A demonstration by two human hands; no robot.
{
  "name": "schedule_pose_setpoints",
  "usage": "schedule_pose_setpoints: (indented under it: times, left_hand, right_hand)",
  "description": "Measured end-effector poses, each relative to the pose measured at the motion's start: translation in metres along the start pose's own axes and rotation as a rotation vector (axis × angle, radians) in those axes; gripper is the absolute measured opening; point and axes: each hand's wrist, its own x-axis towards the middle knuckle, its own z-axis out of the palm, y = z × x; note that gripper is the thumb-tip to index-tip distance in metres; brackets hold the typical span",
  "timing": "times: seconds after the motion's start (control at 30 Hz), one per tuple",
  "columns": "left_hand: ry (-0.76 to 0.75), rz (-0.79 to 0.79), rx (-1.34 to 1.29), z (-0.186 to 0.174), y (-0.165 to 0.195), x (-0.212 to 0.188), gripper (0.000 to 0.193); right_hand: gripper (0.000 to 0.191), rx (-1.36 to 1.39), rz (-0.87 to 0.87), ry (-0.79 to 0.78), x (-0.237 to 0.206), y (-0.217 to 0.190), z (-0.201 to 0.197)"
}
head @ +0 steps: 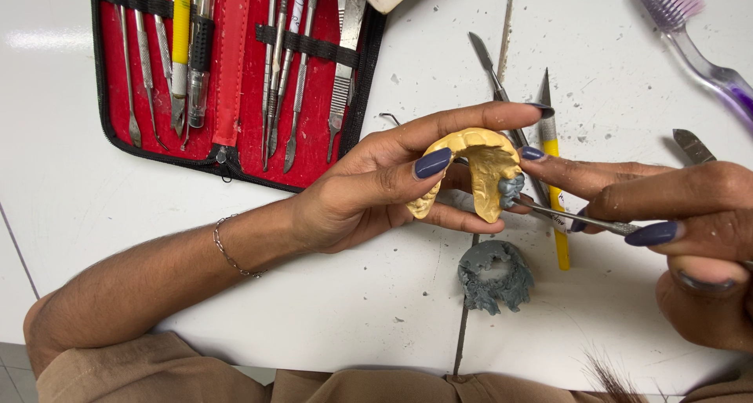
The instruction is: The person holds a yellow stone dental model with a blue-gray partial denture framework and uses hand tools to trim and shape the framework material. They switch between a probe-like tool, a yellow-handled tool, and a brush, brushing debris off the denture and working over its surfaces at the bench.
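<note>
My left hand [376,187] holds a yellow horseshoe-shaped dental cast [480,168] above the white table, thumb on one arm, fingers around the arch. A small lump of grey wax [511,188] sits on the cast's right end. My right hand [690,230] grips a thin metal carving tool [580,219], and its tip touches the grey wax. My right index finger rests against the cast.
A ring of grey wax [494,276] lies on the table [329,309] below the cast. An open red instrument case [235,74] with several metal tools lies at the top left. Loose blades [490,66], a yellow-handled tool [558,238] and a purple toothbrush [698,42] lie at the right.
</note>
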Motion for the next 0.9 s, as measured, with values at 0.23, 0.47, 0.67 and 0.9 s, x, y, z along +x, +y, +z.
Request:
schedule_pose_setpoints:
  times: [0.23,0.47,0.67,0.9]
  left_hand:
    - [0.014,-0.011,-0.026,0.003,0.002,0.001,0.070]
    - [-0.011,-0.016,-0.096,0.002,0.004,0.002,0.074]
    - [-0.016,-0.021,-0.143,0.001,0.003,0.002,0.077]
    - [-0.022,-0.025,-0.171,0.000,0.002,0.002,0.077]
  right_hand:
    - [0.060,-0.020,0.042,-0.002,-0.024,0.018,0.000]
    - [0.066,0.288,0.343,-0.304,-0.067,0.067,-0.002]
    - [0.066,0.209,0.306,-0.243,-0.075,0.068,0.004]
    - [0.065,0.178,0.302,-0.226,-0.062,0.056,0.007]
